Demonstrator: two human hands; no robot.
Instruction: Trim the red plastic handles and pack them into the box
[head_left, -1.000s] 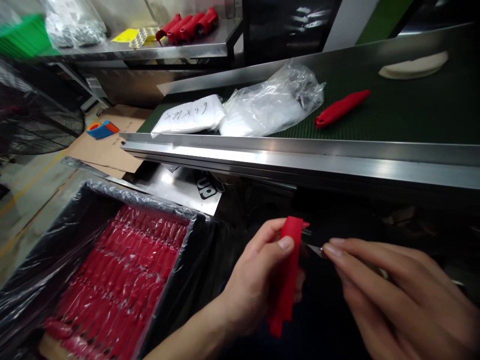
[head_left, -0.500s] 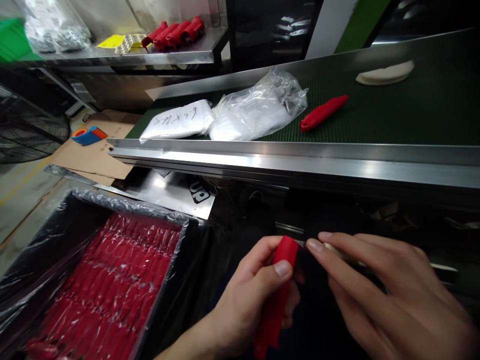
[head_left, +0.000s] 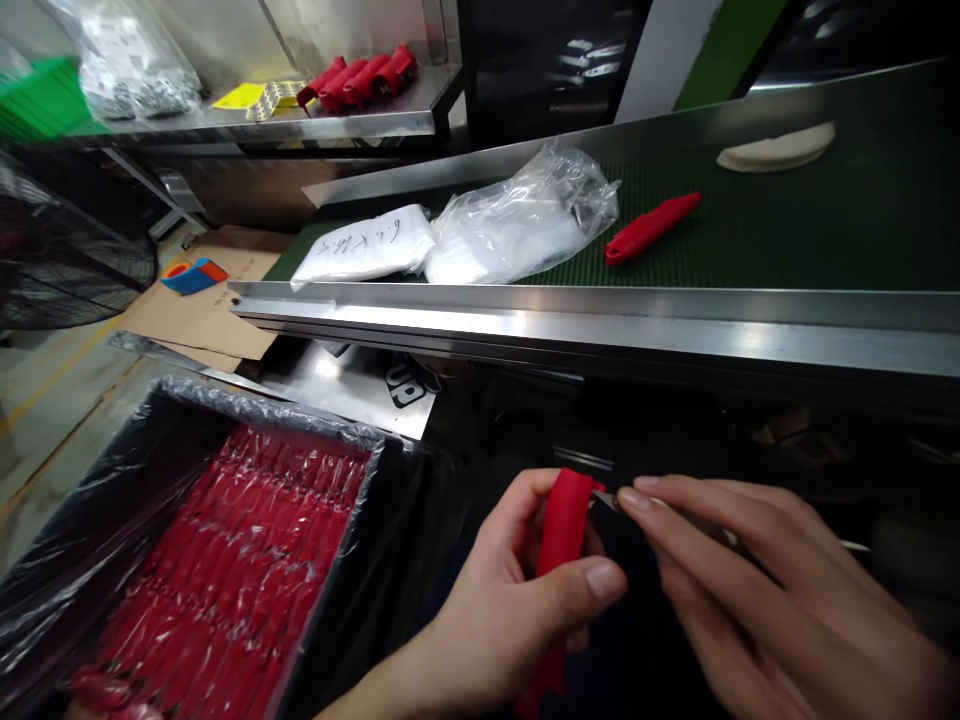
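My left hand (head_left: 510, 590) is closed round a red plastic shell (head_left: 564, 530), which stands steeply with its upper end showing above the fingers. The thumb lies across its side. My right hand (head_left: 765, 590) pinches a small knife (head_left: 606, 498) between thumb and fingers. Only its thin pointed metal blade shows clearly; the palm and fingers hide most of the handle. The blade tip is at the right edge of the shell's upper end, where a small red bit sticks out.
A conveyor with a metal rail (head_left: 600, 315) crosses ahead, bearing a red part (head_left: 652, 228), plastic bags (head_left: 517, 225) and a pale curved piece (head_left: 780, 148). At left stands a lined bin (head_left: 262, 405) of wrapped red parts. Several red shells (head_left: 360, 82) lie on a metal shelf.
The shell has turned slightly in my left hand, and the left thumb has shifted right and down. The blade now shows more at its top edge. The view has moved a little.
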